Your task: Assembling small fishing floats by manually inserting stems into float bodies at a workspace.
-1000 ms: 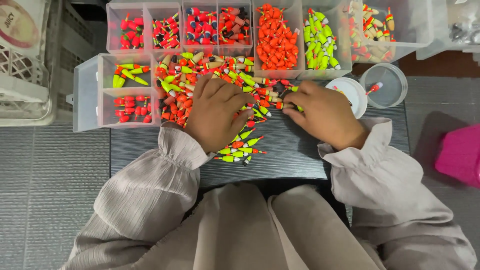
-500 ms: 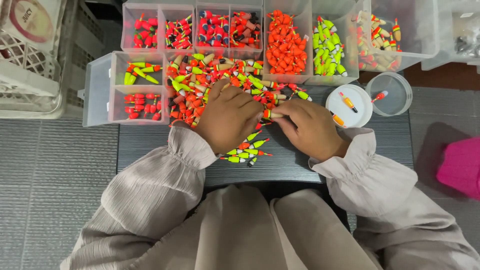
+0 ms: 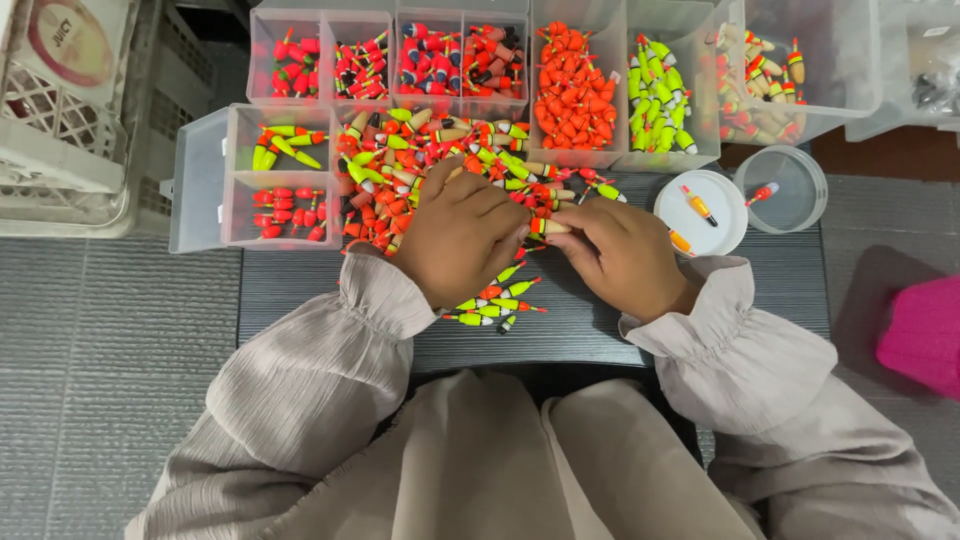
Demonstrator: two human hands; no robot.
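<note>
A small fishing float [image 3: 549, 227], tan with a red and green end, sits at the centre of the scene, pinched between our two hands above the dark slatted table [image 3: 300, 290]. Our left hand [image 3: 465, 235] lies palm down, its fingers curled narrow, with the fingertips meeting the float's left end. Our right hand [image 3: 620, 255] closes thumb and forefinger on the float's right end, the other fingers tucked in.

At 12 o'clock from the hands a loose heap of floats [image 3: 430, 160] in red, orange, green and yellow spreads over the table; the left hand partly covers it. At 6 o'clock from the left hand, a short row of green-and-yellow floats [image 3: 495, 305] lies just under the wrist.

Further out at 12 o'clock stand clear compartment boxes [image 3: 560, 15], sorted by colour: red ones at 11 o'clock, an orange batch [image 3: 575, 90] straight up, yellow-green ones [image 3: 655, 105] at 1 o'clock. At 10 o'clock an open clear box [image 3: 200, 180] holds a few green and a few red floats in separate cells.

At 2 o'clock from the right hand a round white lid [image 3: 720, 215] carries an orange float, and just beside it sits a clear round tub [image 3: 795, 195]. A pink thing [image 3: 920, 335] shows at 3 o'clock; a white crate [image 3: 60, 150] at 9 o'clock.
</note>
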